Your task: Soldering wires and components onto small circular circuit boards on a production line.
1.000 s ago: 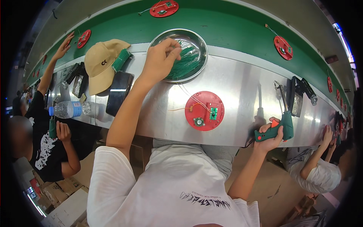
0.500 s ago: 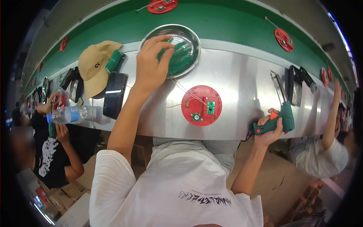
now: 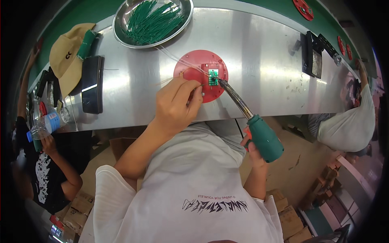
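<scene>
A round red plastic part (image 3: 190, 58) lies on the metal bench, with a small green circuit board (image 3: 213, 76) set in its raised square. Pale wires run from it toward the bowl. Over its lower left edge, my left hand (image 3: 178, 101) is closed in a pinch on what looks like a thin wire, mostly hidden by the fingers. My right hand (image 3: 256, 156) grips the handle of a green soldering gun (image 3: 265, 139) with an orange-red trigger. The gun's metal tip reaches the right edge of the circuit board; whether it touches is hard to tell.
A steel bowl (image 3: 118, 26) of green wires (image 3: 156, 22) stands at the back. To the left are a tan cap (image 3: 67, 56), a dark phone-like slab (image 3: 93, 85) and a plastic bottle (image 3: 45, 125). A black tray (image 3: 313, 56) lies right. Co-workers sit on both sides.
My left hand has left the bowl and come down to the red part. My right hand has brought the soldering gun leftward, its tip now at the circuit board. The view has shifted.
</scene>
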`<state>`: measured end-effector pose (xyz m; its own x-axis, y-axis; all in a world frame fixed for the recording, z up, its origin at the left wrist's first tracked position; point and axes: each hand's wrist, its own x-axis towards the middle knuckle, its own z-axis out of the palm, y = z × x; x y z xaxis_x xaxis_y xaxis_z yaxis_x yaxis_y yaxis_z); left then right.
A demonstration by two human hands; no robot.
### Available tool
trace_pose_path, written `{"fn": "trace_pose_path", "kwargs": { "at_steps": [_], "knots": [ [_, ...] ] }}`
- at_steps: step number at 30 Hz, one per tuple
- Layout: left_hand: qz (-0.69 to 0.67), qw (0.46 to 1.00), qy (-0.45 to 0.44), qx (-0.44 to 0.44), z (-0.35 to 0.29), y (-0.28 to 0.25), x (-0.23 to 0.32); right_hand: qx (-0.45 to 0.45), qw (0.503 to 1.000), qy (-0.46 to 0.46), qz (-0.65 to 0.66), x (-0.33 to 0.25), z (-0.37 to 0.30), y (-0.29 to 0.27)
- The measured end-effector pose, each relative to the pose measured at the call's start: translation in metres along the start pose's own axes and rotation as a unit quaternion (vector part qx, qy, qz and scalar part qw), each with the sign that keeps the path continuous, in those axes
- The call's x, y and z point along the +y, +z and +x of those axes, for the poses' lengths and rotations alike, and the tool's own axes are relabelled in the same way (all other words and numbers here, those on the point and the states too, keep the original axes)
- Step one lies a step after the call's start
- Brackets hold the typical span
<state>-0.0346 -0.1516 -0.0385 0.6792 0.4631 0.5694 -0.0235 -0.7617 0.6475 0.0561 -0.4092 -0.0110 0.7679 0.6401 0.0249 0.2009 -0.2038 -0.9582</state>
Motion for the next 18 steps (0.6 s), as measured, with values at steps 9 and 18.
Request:
{"fn": "trace_pose_path", "kwargs": {
  "at_steps": [9, 18],
  "knots": [
    [0.025, 0.999, -0.032, 0.004, -0.009, 0.006, -0.002, 0.011, 0.998, 0.026, 0.059, 0.007, -0.008, 0.012],
    [0.043, 0.999, -0.006, 0.018, -0.009, 0.009, -0.005, 0.011, 0.991, 0.04, 0.127, -0.001, -0.002, 0.014]
  ]
}}
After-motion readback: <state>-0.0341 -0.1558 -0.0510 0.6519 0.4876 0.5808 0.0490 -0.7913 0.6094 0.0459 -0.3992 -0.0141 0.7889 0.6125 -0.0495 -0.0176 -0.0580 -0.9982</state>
